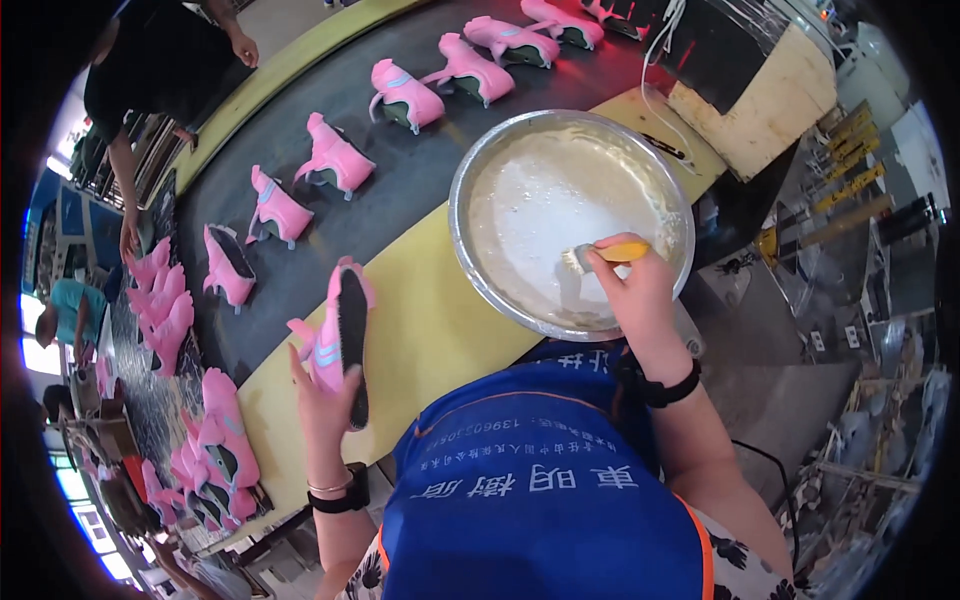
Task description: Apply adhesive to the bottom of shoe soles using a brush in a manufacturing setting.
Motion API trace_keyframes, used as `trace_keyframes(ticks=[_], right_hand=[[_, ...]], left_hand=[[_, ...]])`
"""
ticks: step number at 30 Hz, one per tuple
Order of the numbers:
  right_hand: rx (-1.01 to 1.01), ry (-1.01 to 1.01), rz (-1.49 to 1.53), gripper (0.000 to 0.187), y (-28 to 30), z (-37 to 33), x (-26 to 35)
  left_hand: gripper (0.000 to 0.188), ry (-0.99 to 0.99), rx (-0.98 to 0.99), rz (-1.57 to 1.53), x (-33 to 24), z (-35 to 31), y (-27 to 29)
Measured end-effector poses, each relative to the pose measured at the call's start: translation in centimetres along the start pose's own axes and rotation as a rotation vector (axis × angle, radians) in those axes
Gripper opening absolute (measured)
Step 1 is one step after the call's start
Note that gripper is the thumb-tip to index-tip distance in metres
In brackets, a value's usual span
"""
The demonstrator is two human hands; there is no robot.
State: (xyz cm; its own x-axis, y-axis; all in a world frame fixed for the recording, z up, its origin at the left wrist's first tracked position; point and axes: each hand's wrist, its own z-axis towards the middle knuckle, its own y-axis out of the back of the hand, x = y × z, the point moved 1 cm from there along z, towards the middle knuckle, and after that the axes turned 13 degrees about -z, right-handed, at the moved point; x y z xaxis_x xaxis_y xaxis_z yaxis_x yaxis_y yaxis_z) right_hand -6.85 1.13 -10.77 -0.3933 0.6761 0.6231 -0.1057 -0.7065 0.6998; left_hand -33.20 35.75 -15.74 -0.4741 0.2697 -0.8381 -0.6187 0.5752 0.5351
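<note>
My left hand (pixel 322 408) grips a pink shoe upper (pixel 326 350) with pale blue stripes, tipped on its side so its long black underside faces right. In my right hand (pixel 645 295) is a brush (pixel 622 252) with a yellow handle, its pale bristles pointing left. The brush is over a large round metal basin (pixel 459 225) holding white liquid (pixel 535 230); whether the bristles touch the liquid I cannot tell. Below the basin and the held upper lies a yellow board (pixel 425 290).
Several pink shoe uppers (pixel 340 155) stand spaced along a dark conveyor belt (pixel 405 165), near red light at its far end. More uppers (pixel 225 435) crowd the left. A person in dark clothing (pixel 165 65) reaches to uppers there. A white cable (pixel 650 95) hangs behind the basin.
</note>
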Motion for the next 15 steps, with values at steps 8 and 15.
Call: trace_keyframes(ticks=[8, 15], right_hand=[[0.204, 0.058, -0.168, 0.016, 0.2, 1.3, 2.1], [-0.206, 0.291, 0.113, 0.017, 3.3, 2.4, 3.0]], left_hand=[[0.100, -0.098, 0.121, -0.122, -2.6, -0.6, -0.6], [0.095, 0.188, 0.560, -1.049, -10.1, -5.3, -1.9]])
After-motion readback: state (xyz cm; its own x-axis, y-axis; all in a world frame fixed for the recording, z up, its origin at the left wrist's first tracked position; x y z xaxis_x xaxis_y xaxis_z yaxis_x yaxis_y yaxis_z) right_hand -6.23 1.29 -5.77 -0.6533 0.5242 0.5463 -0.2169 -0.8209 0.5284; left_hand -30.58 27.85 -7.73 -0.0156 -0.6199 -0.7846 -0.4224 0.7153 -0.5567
